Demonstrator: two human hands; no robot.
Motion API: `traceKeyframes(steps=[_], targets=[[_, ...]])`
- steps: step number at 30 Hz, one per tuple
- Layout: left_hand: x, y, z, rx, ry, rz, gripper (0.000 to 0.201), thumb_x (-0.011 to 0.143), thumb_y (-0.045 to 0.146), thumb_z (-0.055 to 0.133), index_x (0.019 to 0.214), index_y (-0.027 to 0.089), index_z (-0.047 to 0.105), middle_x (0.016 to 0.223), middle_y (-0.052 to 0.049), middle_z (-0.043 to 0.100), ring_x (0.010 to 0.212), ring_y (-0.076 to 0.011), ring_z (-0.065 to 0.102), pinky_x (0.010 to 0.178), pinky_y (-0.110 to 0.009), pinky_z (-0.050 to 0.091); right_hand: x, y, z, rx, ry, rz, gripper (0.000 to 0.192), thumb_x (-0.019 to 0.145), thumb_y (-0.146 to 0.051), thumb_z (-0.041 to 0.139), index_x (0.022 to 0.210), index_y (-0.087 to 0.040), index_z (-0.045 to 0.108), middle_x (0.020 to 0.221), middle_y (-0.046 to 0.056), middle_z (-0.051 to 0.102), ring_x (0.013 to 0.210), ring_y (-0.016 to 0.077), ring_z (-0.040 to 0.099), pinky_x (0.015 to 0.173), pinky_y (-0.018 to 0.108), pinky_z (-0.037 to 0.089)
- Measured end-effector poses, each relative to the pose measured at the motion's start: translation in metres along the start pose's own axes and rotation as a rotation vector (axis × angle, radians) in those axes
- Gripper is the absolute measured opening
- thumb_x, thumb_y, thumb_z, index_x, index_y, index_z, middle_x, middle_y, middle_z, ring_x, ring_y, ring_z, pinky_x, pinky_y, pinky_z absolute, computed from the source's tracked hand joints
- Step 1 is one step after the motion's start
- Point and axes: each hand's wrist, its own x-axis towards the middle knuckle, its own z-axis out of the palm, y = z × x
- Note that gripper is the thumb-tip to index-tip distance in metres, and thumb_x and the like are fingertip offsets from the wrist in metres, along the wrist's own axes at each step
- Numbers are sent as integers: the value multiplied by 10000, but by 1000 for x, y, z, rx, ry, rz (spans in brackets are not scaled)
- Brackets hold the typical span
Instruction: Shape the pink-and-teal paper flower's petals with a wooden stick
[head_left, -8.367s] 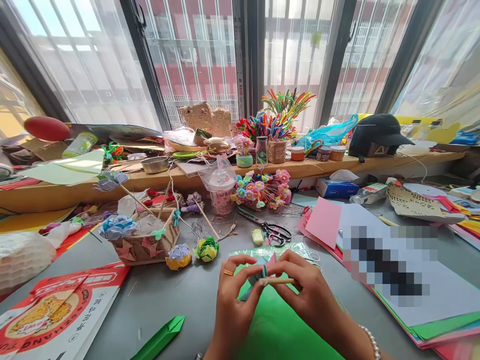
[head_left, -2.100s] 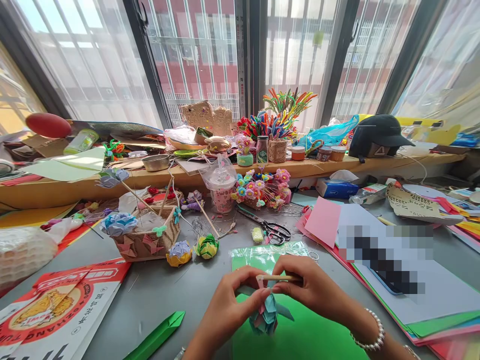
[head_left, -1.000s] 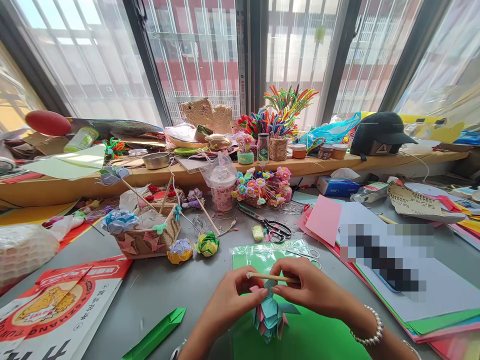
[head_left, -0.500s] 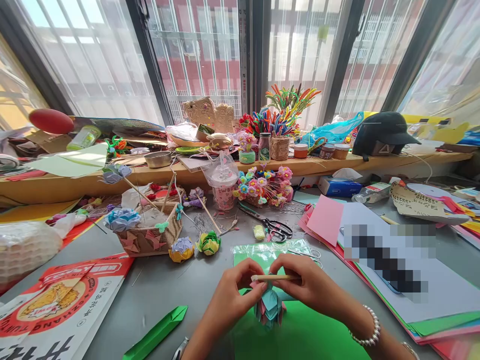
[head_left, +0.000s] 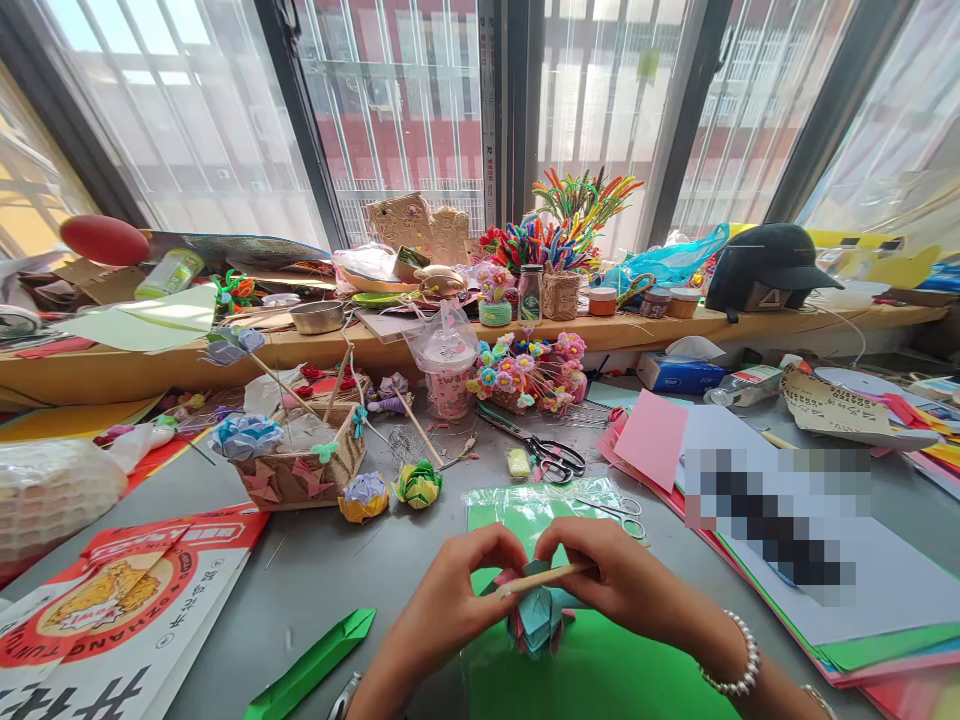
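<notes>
My left hand [head_left: 450, 585] pinches one side of a folded paper flower [head_left: 536, 622] in light blue and pink, with its thumb by the left end of a pale wooden stick [head_left: 551, 576]. Between the fingers of my right hand [head_left: 630, 575] is the stick's other end, slanting across the front of the flower. Right fingertips also meet near the flower's top, where the exact contact is hidden. Below both hands lies a green sheet [head_left: 600, 660], partly in a clear sleeve. A folded green paper strip [head_left: 311, 665] rests to the left.
Small scissors [head_left: 622, 512] and large black-handled scissors [head_left: 555, 458] lie beyond my hands. Two paper flowers sit by a cardboard box [head_left: 296, 480]. Stacked coloured paper [head_left: 847, 530] spreads at right; a printed red-and-white bag [head_left: 112, 610] lies left. Crafts line the wooden ledge [head_left: 420, 340].
The stick has tilted, its left end dropping lower across the flower. My left thumb has shifted down with it, and the fingers of both hands have moved slightly on the flower.
</notes>
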Motion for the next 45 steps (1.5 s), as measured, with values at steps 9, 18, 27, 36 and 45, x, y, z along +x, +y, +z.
traceKeyframes(steps=[9, 18, 27, 36, 45], targets=[[-1, 1, -4, 82, -8, 32, 41, 706, 141, 555, 729, 132, 588, 664, 9, 553, 651, -142, 503, 638, -244, 405, 0, -2, -1, 5, -27, -13, 151, 756, -67, 532, 834, -182, 589, 648, -42, 511, 543, 89, 410, 532, 179, 310], [1, 2, 1, 181, 25, 40, 74, 723, 199, 540, 709, 137, 579, 689, -21, 596, 675, -164, 529, 633, -251, 397, -1, 5, 8, -30, -3, -41, 257, 704, -1, 499, 864, -190, 566, 700, -35, 540, 547, 91, 414, 534, 182, 306], [2, -7, 3, 237, 70, 68, 65, 750, 175, 511, 695, 164, 542, 685, 1, 577, 661, -151, 520, 620, -239, 391, 2, 7, 11, -74, 9, -68, 267, 719, 6, 478, 874, -197, 556, 777, -3, 578, 655, 125, 511, 581, 200, 358], [7, -13, 2, 253, 126, 101, 95, 736, 118, 495, 678, 170, 550, 673, -5, 602, 642, -148, 527, 606, -235, 394, 5, 12, 15, -111, 44, -57, 211, 766, -43, 471, 889, -189, 561, 774, 8, 588, 644, 133, 524, 561, 208, 360], [6, -13, 1, 244, 144, 114, 92, 740, 136, 519, 701, 177, 591, 685, -1, 643, 649, -153, 566, 610, -237, 413, 3, 19, 10, -49, 10, -47, 279, 736, -17, 476, 920, -197, 582, 776, -9, 632, 593, 107, 528, 564, 185, 385]])
